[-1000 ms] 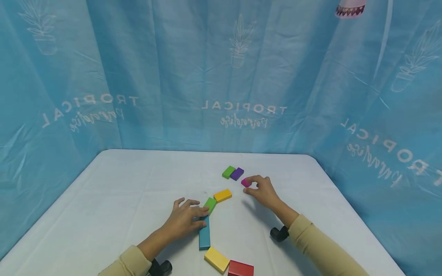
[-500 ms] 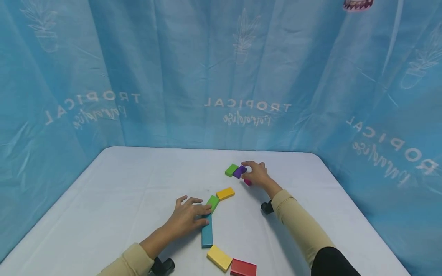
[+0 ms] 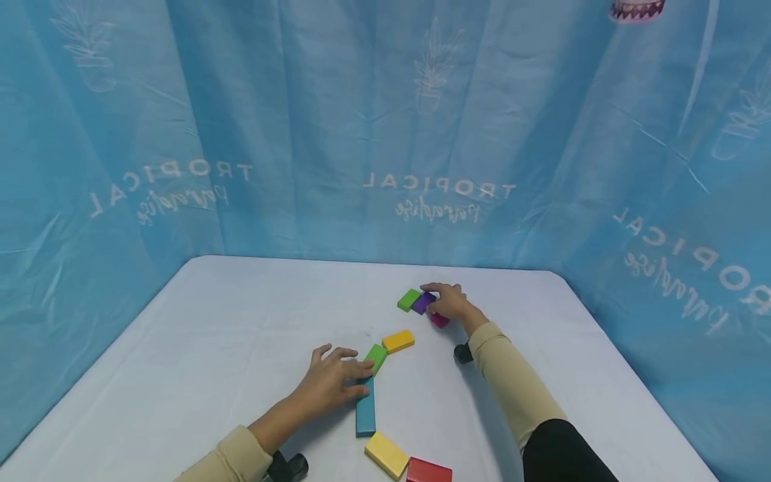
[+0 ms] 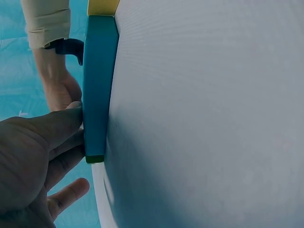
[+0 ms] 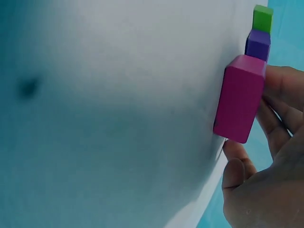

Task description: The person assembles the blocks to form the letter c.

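My left hand (image 3: 330, 381) rests with its fingers loosely bent over the teal block (image 3: 365, 418) and the green block (image 3: 377, 356) touching its far end. In the left wrist view, the thumb lies against the long teal block (image 4: 99, 85). At the far side of the table, my right hand (image 3: 452, 301) has its forefinger and thumb spread about the purple block (image 3: 423, 302); a firm grip does not show. Just nearer stands the magenta block (image 3: 440, 320), partly behind the hand. The right wrist view shows the magenta block (image 5: 241, 102) beside the fingers, with purple (image 5: 258, 43) beyond it.
Another green block (image 3: 409, 299) touches the purple one on its left. An orange-yellow block (image 3: 398, 341) adjoins the nearer green one. Toward the front edge lie a yellow block (image 3: 387, 455) and a red block (image 3: 429, 470). A blue curtain (image 3: 301, 134) surrounds the white table (image 3: 241, 348).
My right hand has let go of the magenta block and moved farther away, to the purple one. My left hand stays on the teal and green blocks. The view has shifted slightly.
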